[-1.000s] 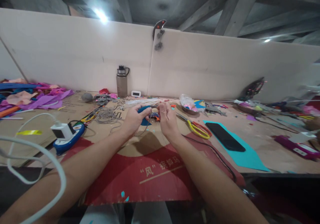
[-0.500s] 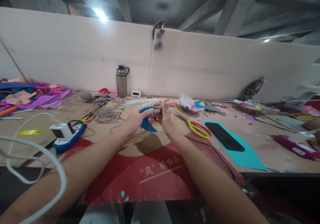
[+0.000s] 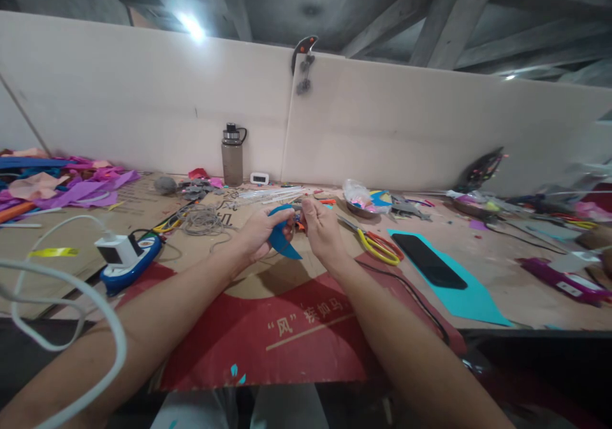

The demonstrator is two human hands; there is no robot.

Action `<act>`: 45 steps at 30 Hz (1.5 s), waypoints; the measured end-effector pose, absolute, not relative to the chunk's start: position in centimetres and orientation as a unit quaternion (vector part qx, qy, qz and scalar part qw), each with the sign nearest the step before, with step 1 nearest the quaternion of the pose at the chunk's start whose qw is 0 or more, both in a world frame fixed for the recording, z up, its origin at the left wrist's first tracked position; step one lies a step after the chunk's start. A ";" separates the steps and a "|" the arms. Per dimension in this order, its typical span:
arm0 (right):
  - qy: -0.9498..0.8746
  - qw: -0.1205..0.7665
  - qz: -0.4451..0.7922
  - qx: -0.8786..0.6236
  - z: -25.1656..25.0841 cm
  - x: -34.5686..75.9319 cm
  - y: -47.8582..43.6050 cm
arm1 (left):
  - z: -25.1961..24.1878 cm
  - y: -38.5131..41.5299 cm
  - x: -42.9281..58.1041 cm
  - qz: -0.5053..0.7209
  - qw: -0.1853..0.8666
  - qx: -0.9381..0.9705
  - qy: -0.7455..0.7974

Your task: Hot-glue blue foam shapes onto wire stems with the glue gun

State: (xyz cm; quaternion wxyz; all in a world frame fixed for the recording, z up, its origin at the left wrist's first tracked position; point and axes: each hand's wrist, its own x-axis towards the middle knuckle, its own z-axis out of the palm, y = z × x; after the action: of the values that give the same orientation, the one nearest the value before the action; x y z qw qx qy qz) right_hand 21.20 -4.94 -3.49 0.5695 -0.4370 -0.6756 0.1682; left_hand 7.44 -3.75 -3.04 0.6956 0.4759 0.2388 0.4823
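My left hand (image 3: 255,234) is closed on a blue crescent-shaped piece (image 3: 283,243), felt or foam by its look, its pointed end hanging down. Close to its right edge, my right hand (image 3: 322,228) has its thumb and fingers pinched together; what they hold is hidden. A small grey part shows between the two hands, and an orange bit (image 3: 300,226) lies or hangs behind them, too blurred to name. Both hands are above a red and brown cardboard sheet (image 3: 306,346). Left of them lies a loose coil of grey string (image 3: 203,220).
Scissors (image 3: 380,247), a black phone (image 3: 430,262) on a turquoise sheet (image 3: 478,308) and a bowl (image 3: 366,210) are on the right. A bottle (image 3: 233,161) stands behind. At left are a blue power strip (image 3: 131,269), a white cable (image 3: 119,346) and colourful scraps (image 3: 71,183).
The blue piece has turned slightly, showing more of its face. My right hand has shifted a little to the left, its fingers still pinched.
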 end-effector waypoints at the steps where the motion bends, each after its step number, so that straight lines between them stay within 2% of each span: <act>1: -0.670 0.570 0.187 -0.437 -3.6 21.3 -4.8 | -2.9 -3.7 7.4 0.480 0.704 0.465 0.240; 5: -0.657 0.586 0.198 -0.431 -3.8 21.4 -4.7 | -2.7 -3.6 7.3 0.472 0.732 0.433 0.234; 12: -0.697 0.563 0.079 -0.437 -3.3 21.2 -5.2 | -3.0 -3.5 7.4 0.446 0.761 0.400 0.249; 16: -0.686 0.564 0.155 -0.432 -3.2 21.3 -5.0 | -3.0 -3.5 7.3 0.456 0.738 0.431 0.247; 19: -0.638 0.575 0.298 -0.417 -3.4 21.3 -4.6 | -3.0 -3.5 7.1 0.501 0.663 0.502 0.240; 21: -0.608 0.584 0.353 -0.406 -3.4 21.2 -4.5 | -3.1 -3.4 7.0 0.527 0.600 0.550 0.246; 29: -0.624 0.573 0.304 -0.435 -3.4 21.1 -4.5 | -3.4 -3.8 6.5 0.537 0.271 0.710 0.366; 31: -0.638 0.576 0.286 -0.424 -3.4 21.2 -4.4 | -3.4 -3.8 6.5 0.544 0.241 0.717 0.362; 33: -0.641 0.587 0.285 -0.405 -3.3 21.1 -4.4 | -3.3 -3.9 6.6 0.543 0.290 0.705 0.352; 37: -0.608 0.599 0.344 -0.391 -3.3 21.0 -4.6 | -3.2 -3.9 7.2 0.535 0.536 0.592 0.277; 40: -0.591 0.594 0.358 -0.412 -3.5 21.0 -4.6 | -3.1 -3.9 7.5 0.514 0.653 0.500 0.244; 45: -0.675 0.567 0.175 -0.438 -3.5 21.2 -4.6 | -3.3 -3.7 7.6 0.473 0.717 0.453 0.238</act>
State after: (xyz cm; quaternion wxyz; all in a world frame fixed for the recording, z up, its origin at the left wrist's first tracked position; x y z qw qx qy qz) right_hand 21.23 -4.63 -3.49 0.5671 -0.4383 -0.6750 0.1751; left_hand 7.61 -3.65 -3.28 0.7172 0.4533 0.2375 0.4730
